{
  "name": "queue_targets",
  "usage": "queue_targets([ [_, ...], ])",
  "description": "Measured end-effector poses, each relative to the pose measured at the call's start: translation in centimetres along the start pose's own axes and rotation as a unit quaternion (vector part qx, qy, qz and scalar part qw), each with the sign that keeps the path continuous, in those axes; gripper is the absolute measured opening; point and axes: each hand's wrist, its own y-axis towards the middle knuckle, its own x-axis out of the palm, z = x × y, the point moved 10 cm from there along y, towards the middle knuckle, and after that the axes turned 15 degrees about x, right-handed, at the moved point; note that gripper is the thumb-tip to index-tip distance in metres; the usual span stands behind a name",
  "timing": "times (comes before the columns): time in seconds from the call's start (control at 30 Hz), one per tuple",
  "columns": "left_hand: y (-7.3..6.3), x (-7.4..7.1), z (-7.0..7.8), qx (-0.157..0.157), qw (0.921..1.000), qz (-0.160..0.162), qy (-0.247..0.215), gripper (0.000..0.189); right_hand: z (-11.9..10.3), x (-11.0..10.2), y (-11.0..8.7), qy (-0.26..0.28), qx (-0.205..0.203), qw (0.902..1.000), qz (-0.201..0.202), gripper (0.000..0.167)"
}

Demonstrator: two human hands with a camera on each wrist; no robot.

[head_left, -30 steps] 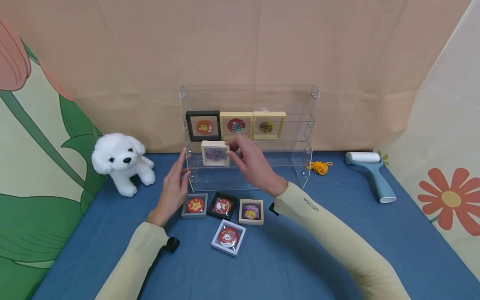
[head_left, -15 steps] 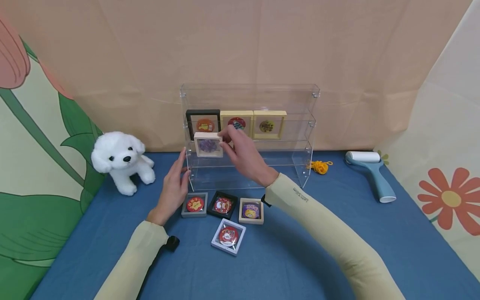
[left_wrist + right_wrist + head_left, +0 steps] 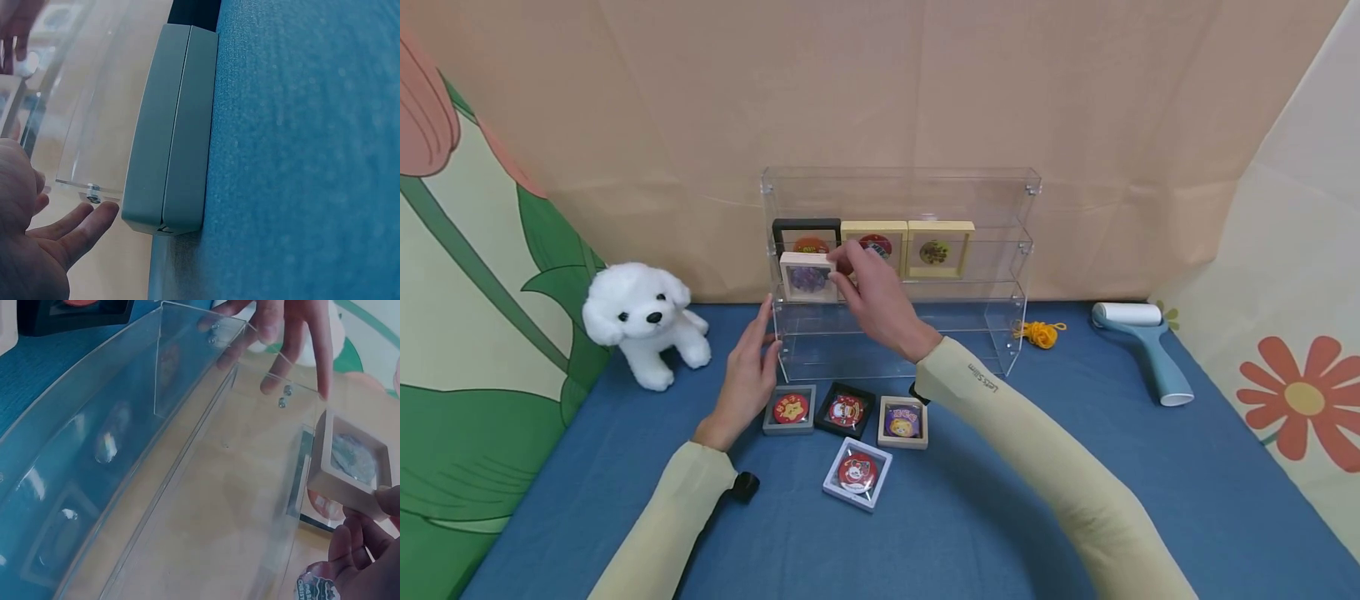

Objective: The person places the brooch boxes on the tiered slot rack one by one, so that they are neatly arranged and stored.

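Observation:
My right hand (image 3: 880,293) pinches the right side of a small cream display frame (image 3: 808,278) with a purple piece inside. This frame hangs at the left of a clear acrylic tiered shelf (image 3: 891,362), overlapping the black frame (image 3: 805,224) behind it. Two pale yellow frames (image 3: 872,228) stand beside the black one on the same tier. In the right wrist view thumb and fingers grip a lower corner of the held frame (image 3: 325,465). My left hand (image 3: 745,375), fingers extended, touches the shelf's left side.
Several framed badges lie before the shelf: grey (image 3: 789,410), black (image 3: 846,411), cream (image 3: 902,422) and white (image 3: 857,473). A white plush dog (image 3: 647,321) sits at left. Orange cord (image 3: 1041,335) and a blue-handled lint roller (image 3: 1153,354) lie at right.
My right hand has moved the cream frame up and left, from below the middle tier to in front of the black frame. The left hand has stayed at the shelf's side.

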Motion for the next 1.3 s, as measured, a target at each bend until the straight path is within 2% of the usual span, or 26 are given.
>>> queue_targets([
  [0.27, 0.0, 0.1, -0.1, -0.004, 1.0000, -0.004, 0.001, 0.082, -0.4, 0.6, 0.5, 0.006, -0.011, 0.9999, 0.006, 0.023],
  [0.43, 0.0, 0.1, -0.1, -0.004, 1.0000, -0.004, 0.001, 0.082, -0.3, 1.1, 0.7, 0.006, 0.001, 1.0000, 0.000, 0.022],
  [0.8, 0.0, 0.0, 0.0, -0.010, 0.9999, -0.006, 0.005, 0.082, 0.9, 2.7, 0.2, -0.032, 0.018, 0.9993, -0.008, 0.020],
  [1.3, 0.0, -0.1, 0.0, -0.005, 1.0000, -0.001, 0.006, 0.083, 1.5, 3.9, -0.6, -0.097, 0.013, 0.9949, 0.024, 0.017],
])
